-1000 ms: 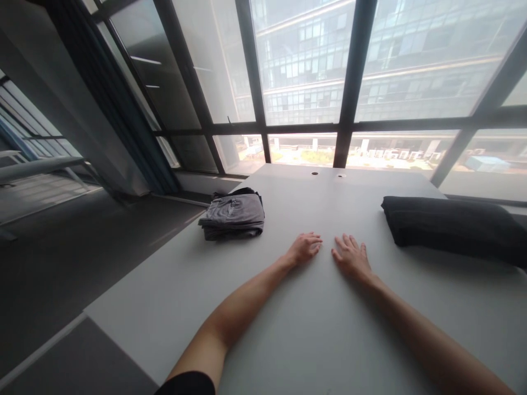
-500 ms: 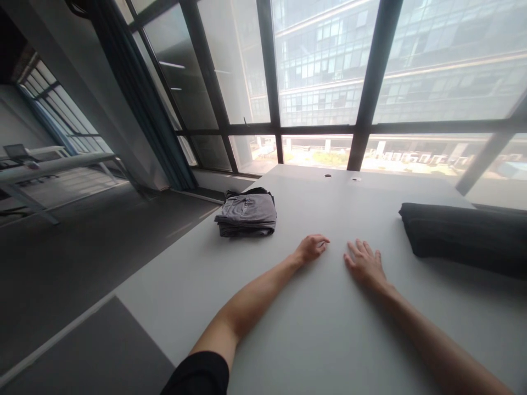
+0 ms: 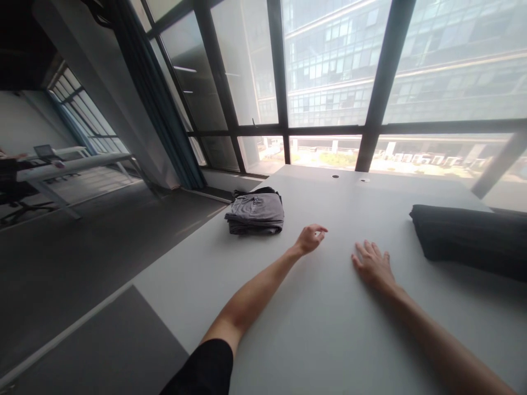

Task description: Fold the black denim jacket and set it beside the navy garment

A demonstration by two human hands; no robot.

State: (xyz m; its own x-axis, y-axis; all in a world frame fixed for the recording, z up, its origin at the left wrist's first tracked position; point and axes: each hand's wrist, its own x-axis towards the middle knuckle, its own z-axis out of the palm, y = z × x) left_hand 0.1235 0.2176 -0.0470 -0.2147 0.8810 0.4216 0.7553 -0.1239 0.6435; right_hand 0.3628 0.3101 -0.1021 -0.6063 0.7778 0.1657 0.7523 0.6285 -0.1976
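Okay so the fingers on my left hand (image 3: 310,239) are loosely curled, not gripping anything, and the hand is tipped up a bit on its outer edge. The right hand (image 3: 371,264) is open with its fingers spread, lying flat on the desk and empty too. Closest thing to the left fingers is a folded grey garment (image 3: 254,215) with a zip on top, sitting just up and to the left of them, near but not touching. On the other side, a long dark bundle of black fabric (image 3: 469,233) lies to the right of the right hand, well clear of it, along the desk's right edge. Both forearms stretch out across the white desk (image 3: 313,334) from the near edge, with a black sleeve (image 3: 197,367) showing at the bottom of the view. Two small round holes (image 3: 349,178) sit by the far edge, right in front of big dark-framed windows (image 3: 329,66) looking out on an office building (image 3: 337,60). Off to the left there's a dark floor (image 3: 82,258), a blue-grey curtain (image 3: 164,104), and a second desk (image 3: 74,167) with a laptop (image 3: 44,152).
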